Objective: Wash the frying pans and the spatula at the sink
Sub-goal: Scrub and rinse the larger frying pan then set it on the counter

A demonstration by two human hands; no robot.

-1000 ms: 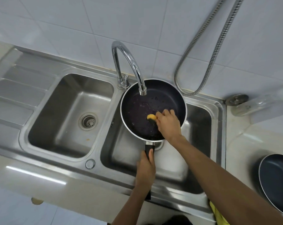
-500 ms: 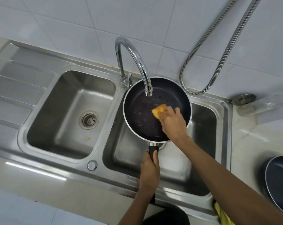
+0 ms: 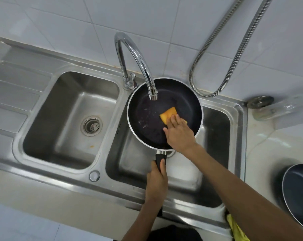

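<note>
A black frying pan [image 3: 150,122] with a silver rim hangs over the right sink basin [image 3: 215,136], under the faucet spout [image 3: 152,96]. My left hand [image 3: 156,183] grips the pan's black handle from below. My right hand [image 3: 179,134] presses a yellow sponge [image 3: 168,113] against the pan's inner surface, right of centre, fingers laid flat over it. Small water specks dot the pan's floor. A second dark frying pan [image 3: 300,193] sits on the counter at the far right, cut off by the frame edge. No spatula is in view.
The left basin [image 3: 60,108] with its drain strainer [image 3: 91,126] holds nothing else. A metal shower hose [image 3: 234,54] loops down the tiled wall. A clear bottle [image 3: 282,106] lies on the counter at the right. A yellow cloth [image 3: 235,228] hangs at the front right.
My right hand has slid the sponge from the pan's centre toward the right and upper part, showing more of the sponge. My left hand keeps its grip on the handle.
</note>
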